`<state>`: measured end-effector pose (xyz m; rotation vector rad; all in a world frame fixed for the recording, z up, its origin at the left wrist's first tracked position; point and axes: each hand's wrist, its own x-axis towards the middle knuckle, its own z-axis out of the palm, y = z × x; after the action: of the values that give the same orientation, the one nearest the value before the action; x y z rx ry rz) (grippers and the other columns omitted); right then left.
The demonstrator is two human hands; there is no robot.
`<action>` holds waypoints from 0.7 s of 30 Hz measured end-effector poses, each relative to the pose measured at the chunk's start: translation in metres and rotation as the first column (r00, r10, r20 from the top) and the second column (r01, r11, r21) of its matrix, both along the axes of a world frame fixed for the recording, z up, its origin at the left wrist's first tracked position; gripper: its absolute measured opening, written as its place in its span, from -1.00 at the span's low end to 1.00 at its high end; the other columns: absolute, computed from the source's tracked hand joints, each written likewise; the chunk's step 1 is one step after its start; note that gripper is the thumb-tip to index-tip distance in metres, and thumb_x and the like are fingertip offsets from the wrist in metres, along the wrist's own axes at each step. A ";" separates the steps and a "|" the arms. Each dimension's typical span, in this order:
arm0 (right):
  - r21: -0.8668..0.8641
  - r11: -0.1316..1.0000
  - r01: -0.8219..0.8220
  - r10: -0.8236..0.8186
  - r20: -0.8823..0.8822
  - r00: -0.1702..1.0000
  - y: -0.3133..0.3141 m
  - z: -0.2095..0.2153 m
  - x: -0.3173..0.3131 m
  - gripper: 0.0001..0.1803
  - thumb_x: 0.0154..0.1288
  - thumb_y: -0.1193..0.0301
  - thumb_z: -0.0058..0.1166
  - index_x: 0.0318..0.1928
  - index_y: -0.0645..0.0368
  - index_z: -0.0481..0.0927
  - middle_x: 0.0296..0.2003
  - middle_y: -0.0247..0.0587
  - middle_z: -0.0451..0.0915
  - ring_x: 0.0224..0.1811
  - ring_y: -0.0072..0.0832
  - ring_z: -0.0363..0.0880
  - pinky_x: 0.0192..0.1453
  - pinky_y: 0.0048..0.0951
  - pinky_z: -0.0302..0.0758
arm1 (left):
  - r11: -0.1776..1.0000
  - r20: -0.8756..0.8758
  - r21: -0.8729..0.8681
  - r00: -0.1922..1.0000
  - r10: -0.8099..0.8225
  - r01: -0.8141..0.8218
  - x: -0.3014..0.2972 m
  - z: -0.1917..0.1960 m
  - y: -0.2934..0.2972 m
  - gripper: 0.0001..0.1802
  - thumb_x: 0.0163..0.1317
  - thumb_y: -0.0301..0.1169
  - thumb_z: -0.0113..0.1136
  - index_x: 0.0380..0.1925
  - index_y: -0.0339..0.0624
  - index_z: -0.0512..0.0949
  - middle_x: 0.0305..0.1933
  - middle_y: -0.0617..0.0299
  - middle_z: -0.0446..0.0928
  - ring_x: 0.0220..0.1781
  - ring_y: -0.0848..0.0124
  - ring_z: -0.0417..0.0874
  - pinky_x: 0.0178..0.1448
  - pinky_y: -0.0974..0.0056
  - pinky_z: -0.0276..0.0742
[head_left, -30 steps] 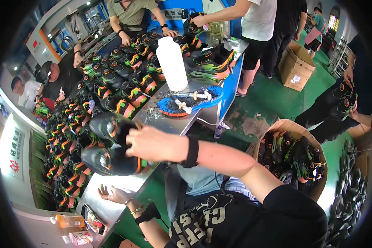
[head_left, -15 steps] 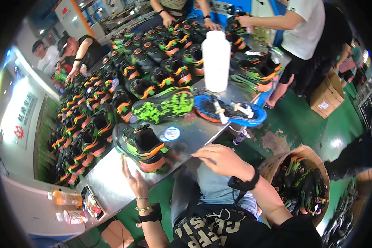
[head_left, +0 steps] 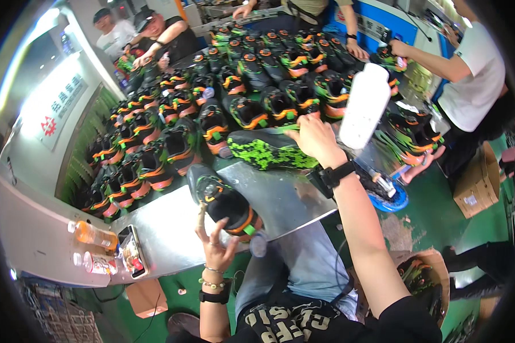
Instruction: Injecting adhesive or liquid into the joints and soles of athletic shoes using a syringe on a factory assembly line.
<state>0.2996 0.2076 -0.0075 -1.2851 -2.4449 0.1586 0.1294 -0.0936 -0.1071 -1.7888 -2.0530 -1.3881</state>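
Your right hand point(head_left: 320, 142) just hit 1 o'clock, half-curled at the green-soled shoe point(head_left: 269, 153), can't tell its grip; left hand point(head_left: 218, 248)'s loosely spread against the nearer shoe point(head_left: 216, 194), so both're busy.

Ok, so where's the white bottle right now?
In the head view, the white bottle is right of centre, between the right hand on its left and black, green and orange shoes on its right.

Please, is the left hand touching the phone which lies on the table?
Apart. The head view shows it plainly: shiny metal table lies between the phone and the left hand, whose fingers are at the black shoe.
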 end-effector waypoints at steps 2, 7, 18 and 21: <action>-0.024 1.000 0.001 0.000 0.046 0.999 0.006 -0.005 -0.015 -0.45 0.22 0.00 0.12 -0.05 0.22 0.42 -0.07 0.03 0.55 0.01 -0.07 0.53 0.05 -0.06 0.43 | 1.000 -0.020 -0.010 1.000 0.019 -0.019 -0.004 -0.004 -0.002 -0.43 0.00 -0.28 0.37 0.06 -0.02 0.43 0.39 -0.21 -0.01 0.45 -0.19 0.02 0.44 -0.19 0.01; 0.104 0.991 -0.090 0.080 0.089 0.993 -0.026 0.006 -0.011 -0.33 0.01 -0.01 0.32 -0.01 0.17 0.40 -0.07 -0.06 0.51 0.06 -0.17 0.45 0.04 -0.14 0.31 | 0.988 -0.063 0.114 0.992 0.108 -0.101 0.003 0.002 0.000 -0.36 -0.25 -0.08 0.54 -0.12 0.06 0.48 0.32 -0.14 0.15 0.36 -0.13 0.17 0.34 -0.13 0.13; 0.394 0.734 -0.554 0.509 0.222 0.832 -0.195 -0.001 0.017 -0.76 0.03 0.45 0.07 -0.22 0.16 0.60 -0.05 -0.30 0.54 -0.29 -0.45 0.50 -0.13 -0.44 0.38 | 0.973 -0.054 0.184 0.986 0.155 -0.142 -0.006 -0.004 -0.010 -0.37 -0.11 0.19 0.39 -0.30 -0.09 0.47 0.21 -0.10 0.09 0.36 -0.14 0.12 0.35 -0.25 0.15; 0.258 0.729 -0.634 0.649 0.035 0.760 -0.169 0.006 0.024 -0.76 0.02 0.47 0.12 -0.22 0.13 0.61 -0.04 -0.33 0.57 -0.11 -0.39 0.54 0.03 -0.34 0.37 | 0.960 -0.007 0.251 0.992 0.127 -0.121 -0.015 -0.009 -0.006 -0.37 -0.11 0.20 0.39 -0.32 -0.10 0.48 0.19 -0.06 0.09 0.37 -0.12 0.13 0.35 -0.29 0.15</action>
<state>0.3233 0.0382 -0.0011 -0.2715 -2.6487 0.0511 0.1146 -0.0992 -0.1160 -1.5405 -1.8456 -1.5047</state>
